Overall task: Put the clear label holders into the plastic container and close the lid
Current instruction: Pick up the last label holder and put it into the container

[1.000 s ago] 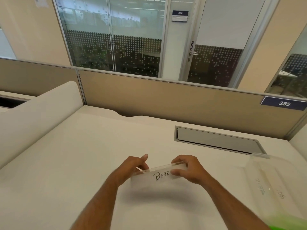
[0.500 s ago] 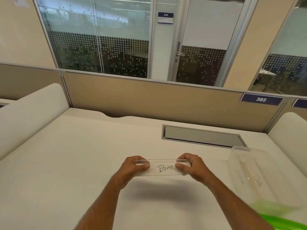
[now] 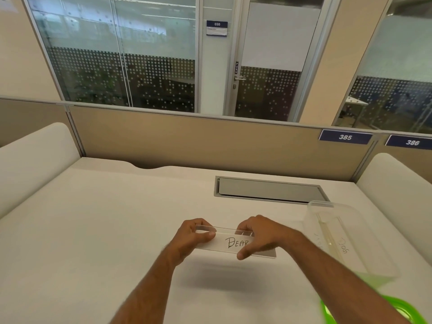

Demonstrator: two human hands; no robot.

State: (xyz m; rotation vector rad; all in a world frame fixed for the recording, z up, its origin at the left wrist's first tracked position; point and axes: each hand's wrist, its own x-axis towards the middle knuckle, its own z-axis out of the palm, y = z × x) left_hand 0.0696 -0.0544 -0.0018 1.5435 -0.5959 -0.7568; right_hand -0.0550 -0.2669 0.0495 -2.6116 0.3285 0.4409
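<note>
- Left hand [image 3: 195, 235] and right hand [image 3: 257, 235] each pinch one end of the label holder [image 3: 224, 242] above the desk [image 3: 93, 230]
- Best kept level; carried right to the open container [image 3: 355, 242]; lowered flat

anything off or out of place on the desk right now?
Nothing stands out. Both hands, left hand and right hand, hold the label holder level over the desk. The container sits open at right, its green lid off beside it.

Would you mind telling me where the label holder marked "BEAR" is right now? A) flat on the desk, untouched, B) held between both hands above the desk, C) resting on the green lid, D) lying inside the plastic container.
B: the left hand and right hand grip the ends of the label holder, which casts a shadow on the desk.
</note>
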